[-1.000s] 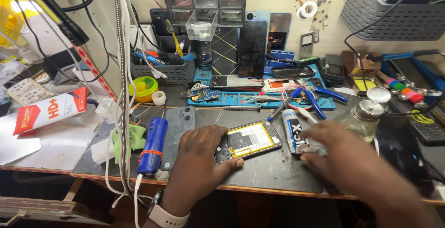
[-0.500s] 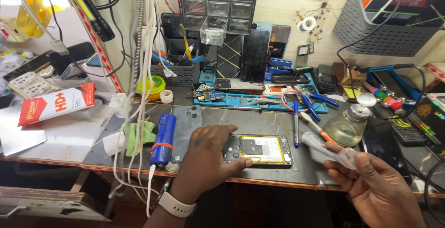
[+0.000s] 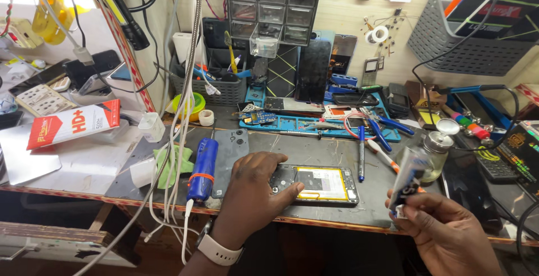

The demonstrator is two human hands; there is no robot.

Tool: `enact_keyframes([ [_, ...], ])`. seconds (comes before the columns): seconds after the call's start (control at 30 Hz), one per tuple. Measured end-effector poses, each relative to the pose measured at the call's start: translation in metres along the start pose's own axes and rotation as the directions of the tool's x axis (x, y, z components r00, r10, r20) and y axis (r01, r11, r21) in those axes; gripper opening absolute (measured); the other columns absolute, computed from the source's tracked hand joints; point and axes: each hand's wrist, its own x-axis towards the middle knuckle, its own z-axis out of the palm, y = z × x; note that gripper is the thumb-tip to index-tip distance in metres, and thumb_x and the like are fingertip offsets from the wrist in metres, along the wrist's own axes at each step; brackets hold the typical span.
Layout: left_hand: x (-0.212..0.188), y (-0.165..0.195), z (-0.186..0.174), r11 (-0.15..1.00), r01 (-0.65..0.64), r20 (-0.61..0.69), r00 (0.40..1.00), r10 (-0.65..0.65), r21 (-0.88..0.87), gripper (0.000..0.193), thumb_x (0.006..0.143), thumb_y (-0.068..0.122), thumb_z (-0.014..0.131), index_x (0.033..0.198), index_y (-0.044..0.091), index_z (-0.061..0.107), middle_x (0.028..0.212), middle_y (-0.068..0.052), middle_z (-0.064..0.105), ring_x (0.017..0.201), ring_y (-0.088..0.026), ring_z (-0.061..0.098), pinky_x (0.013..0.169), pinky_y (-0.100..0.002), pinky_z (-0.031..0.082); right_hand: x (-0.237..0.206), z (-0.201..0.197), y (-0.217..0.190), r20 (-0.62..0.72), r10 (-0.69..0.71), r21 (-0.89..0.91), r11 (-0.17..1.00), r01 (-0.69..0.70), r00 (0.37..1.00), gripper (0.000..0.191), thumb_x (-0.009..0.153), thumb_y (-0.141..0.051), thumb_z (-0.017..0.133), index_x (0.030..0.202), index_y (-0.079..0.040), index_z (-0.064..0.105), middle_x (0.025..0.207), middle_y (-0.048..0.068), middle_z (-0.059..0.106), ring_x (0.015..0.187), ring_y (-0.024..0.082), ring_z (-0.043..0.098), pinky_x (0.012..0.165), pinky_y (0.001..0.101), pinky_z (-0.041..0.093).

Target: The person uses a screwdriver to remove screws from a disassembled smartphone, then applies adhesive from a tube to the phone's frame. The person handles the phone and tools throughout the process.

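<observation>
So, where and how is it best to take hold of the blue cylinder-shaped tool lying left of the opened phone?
Probably grip the blue tool around its middle, coming from above. It lies flat with its long axis pointing away, a cable runs from its near end, and the left hand is close beside it.

A dark, scuffed tabletop (image 3: 314, 152) with a worn wooden front edge is seen below a pale beige wall (image 3: 348, 23). Against that wall, above the tabletop, a small grey drawer cabinet (image 3: 273, 7) is set, and to its right a grey wire basket (image 3: 477, 34) is hung. To the cabinet's left, cables (image 3: 185, 57) are draped down past the tabletop's edge. Bright daylight is admitted at the far left, beyond the cables.
</observation>
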Motion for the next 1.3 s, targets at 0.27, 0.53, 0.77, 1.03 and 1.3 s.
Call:
enact_keyframes([
  [0.27, -0.001, 0.0, 0.001, 0.999, 0.038, -0.048, 0.998, -0.039, -0.017, 0.047, 0.078, 0.038, 0.081, 0.11, 0.005, 0.071, 0.103, -0.011, 0.071, 0.103, -0.03, 0.064, 0.102, -0.047, 0.041, -0.022, 0.017, -0.017, -0.002, 0.019, -0.221, 0.975, -0.019, 1.0, 0.032, 0.095, -0.007, 0.062, 0.111, 0.02, 0.069, 0.114, 0.03, 0.069, 0.11, 0.035, 0.076, 0.092, 0.0467, 0.056],
  [0.53, -0.002, -0.003, 0.001, 0.999, 0.036, -0.105, 0.994, -0.04, -0.041, 0.042, 0.079, 0.035, 0.08, 0.106, 0.005, 0.071, 0.098, -0.011, 0.071, 0.098, -0.03, 0.066, 0.097, -0.046, 0.045, -0.011, 0.032, 0.001, -0.065, 0.015, -0.074, 0.997, -0.019, 0.998, 0.021, 0.093, 0.005, 0.062, 0.108, 0.019, 0.064, 0.105, 0.031, 0.069, 0.099, 0.037, 0.074, 0.088, 0.053, 0.057],
  [0.77, -0.004, -0.007, 0.002, 0.991, 0.007, -0.224, 0.974, -0.037, -0.135, 0.032, 0.086, 0.029, 0.076, 0.103, 0.003, 0.069, 0.099, -0.011, 0.072, 0.101, -0.03, 0.066, 0.092, -0.043, 0.051, -0.019, 0.067, -0.011, 0.027, -0.055, -0.508, 0.859, 0.061, 0.998, 0.036, 0.087, 0.008, 0.071, 0.121, 0.018, 0.07, 0.11, 0.029, 0.075, 0.104, 0.036, 0.073, 0.094, 0.0497, 0.058],
  [1.03, -0.005, -0.005, -0.003, 0.969, 0.112, -0.289, 0.941, -0.175, -0.221, 0.025, 0.087, 0.027, 0.076, 0.097, 0.004, 0.072, 0.094, -0.01, 0.073, 0.09, -0.025, 0.07, 0.076, -0.038, 0.055, 0.012, 0.108, -0.017, 0.292, -0.117, -0.001, 0.992, 0.123, 0.949, 0.013, 0.093, -0.002, 0.065, 0.098, 0.009, 0.061, 0.104, 0.027, 0.07, 0.109, 0.034, 0.077, 0.096, 0.045, 0.058],
  [1.3, -0.006, -0.009, -0.004, 0.976, 0.041, -0.346, 0.931, -0.114, -0.212, 0.022, 0.088, 0.024, 0.076, 0.096, 0.004, 0.071, 0.093, -0.01, 0.074, 0.093, -0.026, 0.07, 0.082, -0.039, 0.055, 0.042, 0.128, -0.003, 0.238, -0.072, -0.15, 0.982, 0.11, 0.968, 0.012, 0.094, 0.001, 0.066, 0.1, 0.011, 0.064, 0.099, 0.027, 0.074, 0.093, 0.029, 0.075, 0.089, 0.0406, 0.061],
])
